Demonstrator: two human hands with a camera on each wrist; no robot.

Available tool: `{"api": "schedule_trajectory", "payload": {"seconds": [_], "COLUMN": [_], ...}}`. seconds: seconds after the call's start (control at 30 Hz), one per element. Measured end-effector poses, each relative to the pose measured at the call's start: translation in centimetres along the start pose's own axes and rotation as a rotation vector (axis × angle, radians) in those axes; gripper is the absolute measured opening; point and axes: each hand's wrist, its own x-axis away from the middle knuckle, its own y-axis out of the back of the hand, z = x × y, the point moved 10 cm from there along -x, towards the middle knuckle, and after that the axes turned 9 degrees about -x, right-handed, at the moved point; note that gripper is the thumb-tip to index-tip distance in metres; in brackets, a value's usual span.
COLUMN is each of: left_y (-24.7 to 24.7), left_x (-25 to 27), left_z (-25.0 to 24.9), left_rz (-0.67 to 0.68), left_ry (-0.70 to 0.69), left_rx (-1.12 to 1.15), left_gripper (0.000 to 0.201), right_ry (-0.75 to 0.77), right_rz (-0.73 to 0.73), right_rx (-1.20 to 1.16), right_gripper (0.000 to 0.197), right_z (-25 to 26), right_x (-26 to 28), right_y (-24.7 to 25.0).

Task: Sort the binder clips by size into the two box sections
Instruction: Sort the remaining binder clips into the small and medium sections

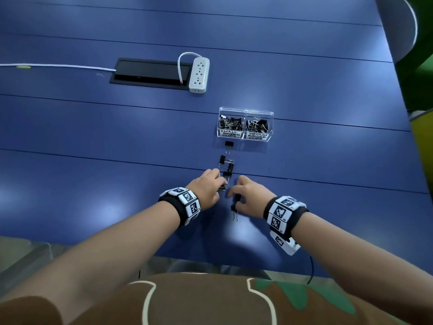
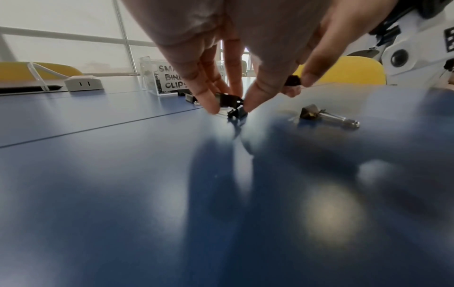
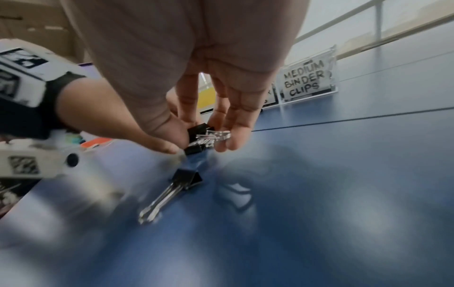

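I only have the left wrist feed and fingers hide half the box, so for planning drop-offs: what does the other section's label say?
Observer: The medium section reads MEDIUM BINDER CLIPS.
Operator: Anything inside yet?
Observer: Both it and the small section hold black clips.
Operator: Any clip just before the box?
Observer: One loose clip lies alone on the table before the small section.

Both forearms bare. Left wristband [image 1: 180, 204]: black strap carrying white square blocks printed with black coded markers. Right wristband [image 1: 284, 213]: same build, with a white camera housing [image 1: 284, 243] beneath and a thin black cable [image 1: 311, 269] trailing. Brown shirt [image 1: 210, 301] with cream outlines and green patches.
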Motion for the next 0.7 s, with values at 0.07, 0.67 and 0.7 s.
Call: {"api": "schedule_trajectory", "payload": {"seconds": [0.07,0.67,0.7], "left_y": [0.1,0.2,0.2], "left_x": [-0.1,-1.9,-2.0], "left_z": [0.0,0.0,0.0], "left_rz": [0.001,0.002,0.003], "left_ry": [-0.002,-0.004,-0.003], "left_rx": [-0.017,-0.174,-0.172], "left_gripper": [0.034,0.019,0.019], "right_ry": [0.045,-0.079,-0.100], "right_rz": [0.035,-0.083,-0.148], "right_rx": [0.056,0.004,-0.028], "right_gripper": [0.036,0.009,0.009], "right_z": [0.4,-2.5,-2.9], "right_x": [0.5,-0.6,-0.9], "right_y": [-1.0,2.5,4.3]}}
